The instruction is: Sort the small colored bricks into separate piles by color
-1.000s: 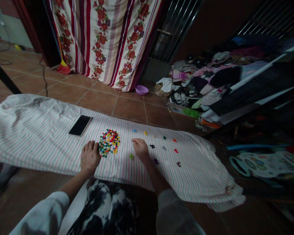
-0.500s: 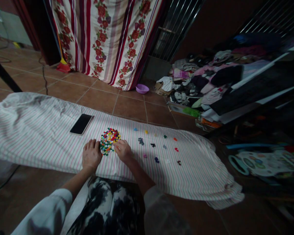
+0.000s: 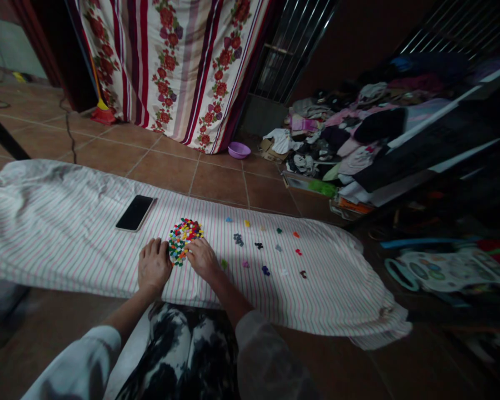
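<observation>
A round pile of small multicoloured pieces (image 3: 184, 229), like tiny blocks, lies on a striped cloth (image 3: 87, 250). Flat on the cloth at the pile's left edge, my left hand (image 3: 154, 264) has its fingers stretched out. My right hand (image 3: 203, 259) is over the pile's right side, fingers bent down and drawn together among the pieces. Whatever is between those fingertips is too small to make out. To the right are small single-colour groups, among them grey pieces (image 3: 238, 240), pink pieces (image 3: 245, 264), dark blue pieces (image 3: 265, 270) and green pieces (image 3: 224, 264) beside my right wrist.
A phone (image 3: 135, 213) lies on the cloth left of the pile. Beyond the covered surface are a tiled floor, a purple basin (image 3: 239, 150), a floral curtain (image 3: 191, 72) and a heap of clothes (image 3: 337, 133). A light-coloured toy panel (image 3: 437, 269) is at the right.
My right hand has shifted slightly left and down over the pile, uncovering the green pieces by its wrist. My left hand stays in place. The view has moved a little.
</observation>
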A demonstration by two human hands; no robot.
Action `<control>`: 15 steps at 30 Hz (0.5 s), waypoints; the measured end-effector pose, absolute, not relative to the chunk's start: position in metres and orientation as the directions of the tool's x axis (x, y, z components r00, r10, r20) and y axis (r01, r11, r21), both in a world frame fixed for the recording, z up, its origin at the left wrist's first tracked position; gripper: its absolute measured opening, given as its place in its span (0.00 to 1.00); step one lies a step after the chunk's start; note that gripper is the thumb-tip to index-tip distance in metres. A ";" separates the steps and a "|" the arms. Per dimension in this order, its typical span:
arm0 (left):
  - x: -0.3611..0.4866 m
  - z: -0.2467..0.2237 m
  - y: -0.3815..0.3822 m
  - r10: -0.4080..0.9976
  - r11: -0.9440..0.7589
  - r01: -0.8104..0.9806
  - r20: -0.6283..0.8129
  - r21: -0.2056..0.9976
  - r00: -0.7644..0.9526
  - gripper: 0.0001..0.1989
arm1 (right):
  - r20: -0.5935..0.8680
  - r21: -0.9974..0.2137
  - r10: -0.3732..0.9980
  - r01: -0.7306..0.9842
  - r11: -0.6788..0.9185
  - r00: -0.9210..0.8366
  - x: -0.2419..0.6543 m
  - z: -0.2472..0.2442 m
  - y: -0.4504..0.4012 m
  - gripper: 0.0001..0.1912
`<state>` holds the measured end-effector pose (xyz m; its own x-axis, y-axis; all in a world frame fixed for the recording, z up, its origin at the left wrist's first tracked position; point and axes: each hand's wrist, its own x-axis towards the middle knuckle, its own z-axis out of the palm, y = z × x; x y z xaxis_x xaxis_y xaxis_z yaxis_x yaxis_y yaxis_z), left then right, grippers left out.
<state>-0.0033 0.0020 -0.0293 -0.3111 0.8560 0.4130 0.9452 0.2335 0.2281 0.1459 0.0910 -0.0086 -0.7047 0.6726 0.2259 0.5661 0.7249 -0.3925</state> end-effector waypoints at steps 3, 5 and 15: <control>-0.003 -0.029 0.001 0.862 0.233 0.946 0.403 0.224 -0.307 0.18 | 0.241 -0.399 0.682 0.570 0.718 -0.691 0.146 -0.010 0.091 0.07; -0.003 -0.028 0.001 0.863 0.234 0.949 0.404 0.213 -0.303 0.18 | 0.257 -0.402 0.686 0.570 0.717 -0.681 0.146 -0.010 0.091 0.08; -0.003 -0.025 0.001 0.863 0.231 0.953 0.411 0.198 -0.295 0.17 | 0.290 -0.445 0.748 0.608 0.658 -0.597 0.152 -0.008 0.095 0.08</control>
<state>-0.0031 0.0009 -0.0252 -0.2945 0.8627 0.4111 0.9526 0.2309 0.1979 0.1520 0.0949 -0.0080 -0.5969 0.7481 0.2900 0.6082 0.6576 -0.4446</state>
